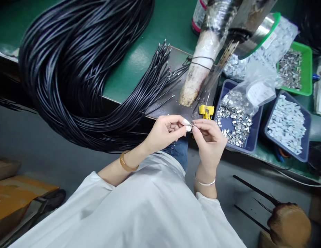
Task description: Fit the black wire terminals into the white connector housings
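Observation:
My left hand, with white tape on its fingertips, pinches the end of a thin black cable. My right hand meets it at the same spot, thumb and finger closed on the wire tips at that end; the exact parts are too small to tell. Just behind the fingertips stands a yellow clip-like piece at the edge of the bench. Left of my hands fans a bundle of black cables with bare ends on a grey board. A blue tray of small metal pieces lies right of my right hand.
A long exhaust tube wrapped in plastic slants down over the board, beside a soldering tool. Farther right are a green tray, another blue tray, plastic bags and a solder spool. A stool stands lower right.

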`<state>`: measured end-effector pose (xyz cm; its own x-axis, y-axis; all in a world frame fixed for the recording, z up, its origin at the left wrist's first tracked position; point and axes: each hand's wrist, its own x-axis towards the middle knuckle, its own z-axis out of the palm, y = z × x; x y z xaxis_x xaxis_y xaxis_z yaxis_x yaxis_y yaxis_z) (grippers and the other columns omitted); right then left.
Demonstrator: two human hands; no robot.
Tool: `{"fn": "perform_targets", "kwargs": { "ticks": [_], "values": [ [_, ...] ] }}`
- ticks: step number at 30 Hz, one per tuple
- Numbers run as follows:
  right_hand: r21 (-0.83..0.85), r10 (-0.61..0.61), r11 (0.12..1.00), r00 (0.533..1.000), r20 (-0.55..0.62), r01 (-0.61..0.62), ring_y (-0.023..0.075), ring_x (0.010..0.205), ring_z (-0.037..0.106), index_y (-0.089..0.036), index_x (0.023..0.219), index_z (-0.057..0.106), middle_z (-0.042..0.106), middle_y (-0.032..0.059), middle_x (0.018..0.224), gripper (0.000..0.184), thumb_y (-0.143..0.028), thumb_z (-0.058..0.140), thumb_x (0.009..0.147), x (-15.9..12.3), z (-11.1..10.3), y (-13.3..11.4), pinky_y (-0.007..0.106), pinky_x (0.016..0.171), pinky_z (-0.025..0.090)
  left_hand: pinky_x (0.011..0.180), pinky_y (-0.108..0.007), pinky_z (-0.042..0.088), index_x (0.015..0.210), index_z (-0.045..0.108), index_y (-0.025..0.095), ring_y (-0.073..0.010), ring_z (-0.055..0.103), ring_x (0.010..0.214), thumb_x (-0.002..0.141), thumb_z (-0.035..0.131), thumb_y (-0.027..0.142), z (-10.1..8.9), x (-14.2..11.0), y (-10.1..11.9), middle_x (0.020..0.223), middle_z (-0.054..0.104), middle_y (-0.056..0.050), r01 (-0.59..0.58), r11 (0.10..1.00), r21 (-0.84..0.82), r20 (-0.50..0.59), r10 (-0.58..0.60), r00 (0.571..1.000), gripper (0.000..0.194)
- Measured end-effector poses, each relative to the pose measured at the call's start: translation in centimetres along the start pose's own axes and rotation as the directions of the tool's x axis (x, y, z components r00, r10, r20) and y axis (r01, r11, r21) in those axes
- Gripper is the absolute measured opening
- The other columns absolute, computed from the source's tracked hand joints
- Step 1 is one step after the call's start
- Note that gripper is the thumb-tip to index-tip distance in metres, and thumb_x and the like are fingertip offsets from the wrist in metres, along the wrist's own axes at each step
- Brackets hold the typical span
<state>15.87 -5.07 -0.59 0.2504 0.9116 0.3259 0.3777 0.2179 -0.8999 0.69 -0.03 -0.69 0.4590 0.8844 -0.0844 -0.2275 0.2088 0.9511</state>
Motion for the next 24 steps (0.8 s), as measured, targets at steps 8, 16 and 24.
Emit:
{"fn": "perform_targets", "kwargs": {
  "ticks": [8,16,24],
  "values": [
    [0.041,0.022,0.999,1.000,-0.015,-0.021,0.0136,0.090,0.070,-0.024,0.087,0.074,0.072,0.0021,0.094,0.006,-0.019,0.071,0.085,0.0,0.0,0.0,0.026,0.071,0.061,0.058,-0.017,0.048,0.077,0.068,0.011,-0.0069,0.056,0.060,0.079,0.072,0.020,0.3,0.0,-0.3,0.069,0.066,-0.001,-0.152,0.977,0.150,-0.042,0.160,0.986,0.010],
    [-0.026,-0.031,0.999,0.999,-0.015,0.030,0.0131,0.090,0.071,-0.024,0.089,0.074,0.072,0.0020,0.096,0.010,-0.015,0.071,0.085,0.0,-0.4,0.0,0.026,0.073,0.062,0.051,-0.017,0.038,0.080,0.069,0.011,-0.0053,0.045,0.054,0.084,0.066,0.011,0.3,-0.1,-0.7,0.069,0.064,-0.001,-0.417,0.782,0.463,0.015,0.464,0.886,0.005],
    [-0.029,-0.050,0.998,0.997,-0.056,0.048,0.0156,0.090,0.074,-0.022,0.086,0.071,0.071,0.0017,0.100,0.008,-0.015,0.070,0.085,-0.6,0.2,-0.1,0.033,0.081,0.065,0.060,-0.019,0.044,0.088,0.066,0.014,-0.0077,0.055,0.060,0.092,0.056,0.013,0.5,-0.8,-1.1,0.075,0.068,-0.003,-0.511,0.672,0.536,0.121,0.538,0.834,0.010]
  ]
}}
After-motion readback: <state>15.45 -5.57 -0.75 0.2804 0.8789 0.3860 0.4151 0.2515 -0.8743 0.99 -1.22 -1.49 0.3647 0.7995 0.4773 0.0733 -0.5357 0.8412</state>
